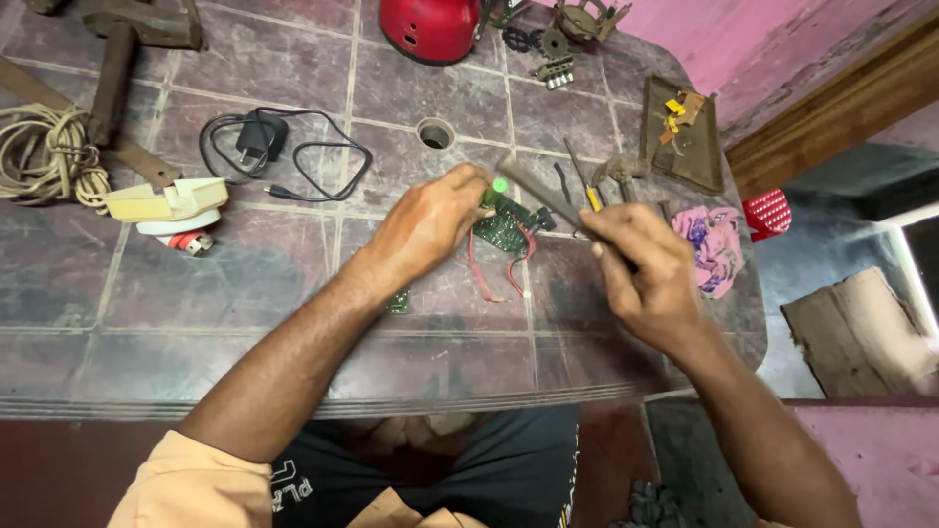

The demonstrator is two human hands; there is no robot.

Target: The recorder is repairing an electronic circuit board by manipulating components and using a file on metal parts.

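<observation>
My left hand [428,223] pinches the edge of a small green circuit board [505,227] lifted just above the tabletop. A green light glows at the board's near corner, and red wires [514,276] trail down from it. My right hand [641,269] grips a long thin grey tool [536,188]; its tip reaches toward the lit corner of the board. Both forearms stretch over the dark tiled table [225,293].
A black charger with cable [266,145] and a white-and-cream device [171,205] lie left. Coiled rope [44,156] is far left. A red round housing [430,24], metal parts [572,29], a screwdriver [584,181], a wooden board [685,132] and a pink cloth [716,246] sit toward the back and right.
</observation>
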